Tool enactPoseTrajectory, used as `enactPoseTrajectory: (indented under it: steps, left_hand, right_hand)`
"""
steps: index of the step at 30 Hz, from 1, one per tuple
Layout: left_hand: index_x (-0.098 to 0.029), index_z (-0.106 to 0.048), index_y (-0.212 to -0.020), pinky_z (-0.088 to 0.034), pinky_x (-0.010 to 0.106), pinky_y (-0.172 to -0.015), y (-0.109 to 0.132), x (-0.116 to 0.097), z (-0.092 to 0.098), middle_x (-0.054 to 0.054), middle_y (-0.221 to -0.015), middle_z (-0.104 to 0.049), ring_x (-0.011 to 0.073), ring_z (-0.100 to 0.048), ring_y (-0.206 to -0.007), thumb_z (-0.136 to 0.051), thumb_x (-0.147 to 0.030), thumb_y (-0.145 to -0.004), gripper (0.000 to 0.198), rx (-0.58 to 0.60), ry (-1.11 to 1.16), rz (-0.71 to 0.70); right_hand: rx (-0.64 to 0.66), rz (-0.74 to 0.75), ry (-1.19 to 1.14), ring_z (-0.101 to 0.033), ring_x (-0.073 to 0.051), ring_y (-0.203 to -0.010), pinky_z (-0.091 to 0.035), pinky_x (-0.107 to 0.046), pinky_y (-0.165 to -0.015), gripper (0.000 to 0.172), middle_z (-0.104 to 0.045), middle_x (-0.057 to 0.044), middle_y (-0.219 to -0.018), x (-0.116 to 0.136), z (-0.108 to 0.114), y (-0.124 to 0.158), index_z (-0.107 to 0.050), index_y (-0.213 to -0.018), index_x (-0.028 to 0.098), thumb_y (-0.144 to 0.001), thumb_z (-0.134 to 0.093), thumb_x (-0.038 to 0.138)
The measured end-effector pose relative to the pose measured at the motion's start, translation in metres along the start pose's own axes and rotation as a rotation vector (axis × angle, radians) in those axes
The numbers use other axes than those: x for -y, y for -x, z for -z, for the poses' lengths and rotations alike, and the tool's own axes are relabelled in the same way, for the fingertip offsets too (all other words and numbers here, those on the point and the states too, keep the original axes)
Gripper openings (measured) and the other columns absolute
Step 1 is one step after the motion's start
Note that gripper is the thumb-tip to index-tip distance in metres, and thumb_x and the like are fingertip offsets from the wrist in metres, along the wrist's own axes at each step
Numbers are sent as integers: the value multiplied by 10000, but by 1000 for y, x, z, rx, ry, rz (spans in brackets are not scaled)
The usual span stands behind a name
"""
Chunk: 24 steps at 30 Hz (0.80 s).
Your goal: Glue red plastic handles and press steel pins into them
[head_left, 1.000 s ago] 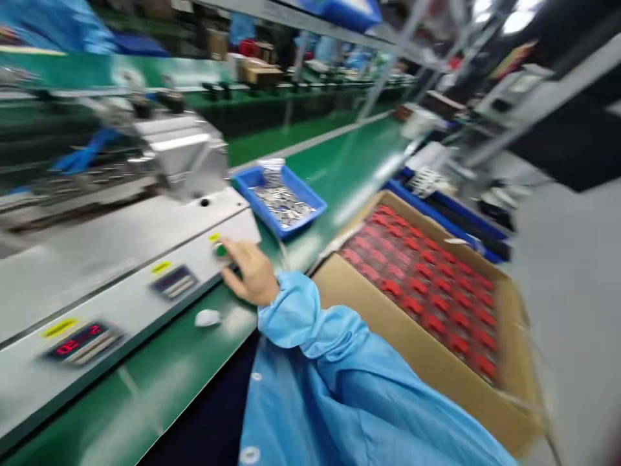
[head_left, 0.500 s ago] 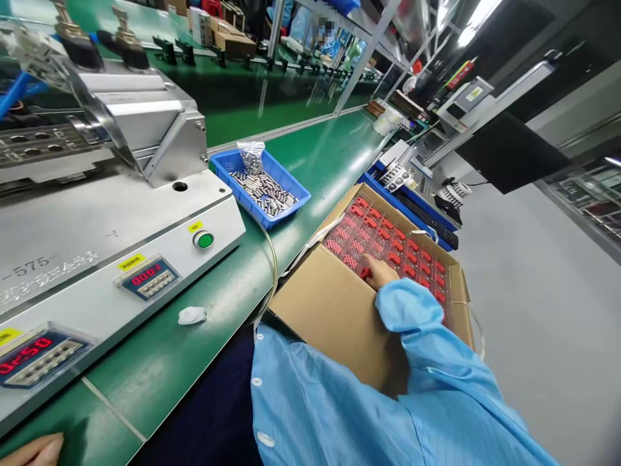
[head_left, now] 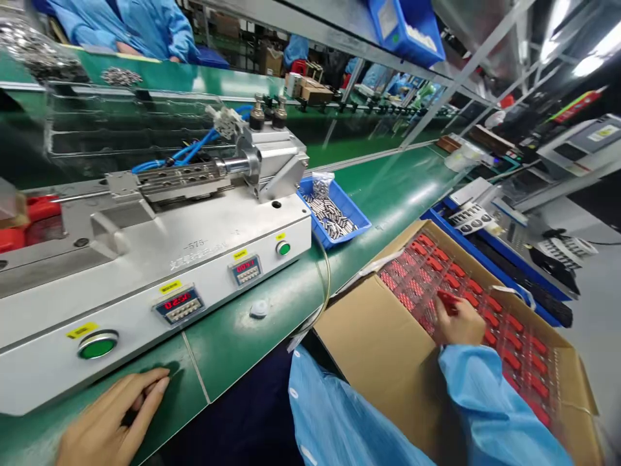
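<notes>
My right hand [head_left: 460, 322] is over the open cardboard box [head_left: 369, 323], its thumb and fingers closed on a red plastic part [head_left: 449, 299]. Around it, rows of similar red parts [head_left: 512, 340] lie in a clear tray inside the box. My left hand [head_left: 114, 414] rests at the front edge of the green bench, below the machine [head_left: 204, 259]. Its thumb and index fingertips come together in a pinch. Whether anything small is between them is hidden.
A blue bin [head_left: 359, 230] of small metal pins stands at the machine's right end. A white cap-like piece [head_left: 259, 309] lies on the bench [head_left: 233, 349]. A cable [head_left: 327, 278] loops down beside the box. Across the bench sits a person in blue sleeves [head_left: 179, 32].
The view has swung left, bringing more of the machine and my left hand into sight. My right hand, which was reaching among the red parts, now has one lifted slightly in its fingers.
</notes>
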<state>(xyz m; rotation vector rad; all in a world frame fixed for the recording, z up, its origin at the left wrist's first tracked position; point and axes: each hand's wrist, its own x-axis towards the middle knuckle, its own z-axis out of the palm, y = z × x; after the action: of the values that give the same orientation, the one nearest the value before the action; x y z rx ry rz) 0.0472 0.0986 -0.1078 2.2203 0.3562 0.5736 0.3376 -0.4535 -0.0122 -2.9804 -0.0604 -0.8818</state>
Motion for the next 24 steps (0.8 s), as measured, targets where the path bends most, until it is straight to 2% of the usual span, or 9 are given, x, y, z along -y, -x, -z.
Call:
enactPoseTrajectory:
  steps: [2,4,7,9,11,15,19,22,24]
  left_hand:
    - [-341,-802,-950,-580,272,-573,-4,-21,-7,3,-836,-795,203,-702,-607,-678,-527,-942,224,34,41,-58]
    - [-330,-789,-972,-572,252,-570,-9,-43,-20,-6,-797,-767,181,-683,-581,-668,-469,-969,184,40,132,-87]
    - [-310,-767,-1137,-573,251,-609,-12,-71,-49,15,-872,-754,173,-682,-636,-667,-390,-988,196,90,271,-52]
    - [-300,-724,-1262,-579,266,-650,-11,-81,-66,42,-992,-746,173,-680,-693,-663,-376,-996,284,131,359,-5]
    - [-286,-706,-1270,-577,276,-680,-7,-84,-78,52,-1017,-719,178,-671,-735,-664,-374,-999,288,121,426,53]
    - [-261,-726,-1066,-562,274,-709,2,-75,-81,35,-927,-659,191,-649,-792,-686,-366,-990,136,12,446,157]
    - [-247,-717,-983,-557,275,-695,10,-64,-78,26,-891,-659,190,-629,-765,-721,-408,-962,163,40,447,212]
    - [-233,-681,-961,-577,287,-702,14,-58,-79,31,-880,-693,210,-676,-794,-712,-486,-959,255,27,483,311]
    - [-224,-652,-981,-589,295,-675,14,-56,-79,31,-850,-712,209,-695,-743,-682,-536,-970,314,-33,543,396]
  right_hand:
    - [-18,33,-218,-687,-234,-602,-538,-345,-566,477,-727,-116,-716,39,2,-1,-758,-816,201,-988,-575,607]
    - [193,158,-574,-716,-226,-610,-586,-344,-599,434,-754,-78,-730,96,7,10,-763,-864,209,-994,-616,596]
    - [565,515,-1031,-725,-176,-625,-602,-292,-650,290,-774,-34,-758,195,16,42,-766,-912,233,-1026,-652,474]
    - [680,625,-1246,-767,-184,-769,-623,-284,-734,221,-803,-55,-882,249,19,66,-761,-1007,230,-1045,-636,408]
    - [757,702,-1377,-771,-192,-867,-626,-292,-800,225,-803,-84,-989,285,18,85,-740,-1120,215,-1071,-583,369]
    - [832,848,-1418,-758,-189,-878,-606,-285,-805,306,-788,-98,-1042,312,6,109,-689,-1236,192,-1104,-490,383]
    - [798,894,-1327,-741,-188,-820,-578,-282,-746,309,-787,-72,-1002,314,-3,121,-687,-1177,222,-1111,-469,431]
    - [640,837,-1312,-690,-191,-725,-553,-304,-694,230,-748,-46,-860,307,-5,124,-686,-1104,233,-1073,-565,426]
    - [447,659,-1308,-659,-202,-727,-553,-333,-708,141,-696,-38,-809,300,-6,120,-674,-1045,238,-1022,-655,376]
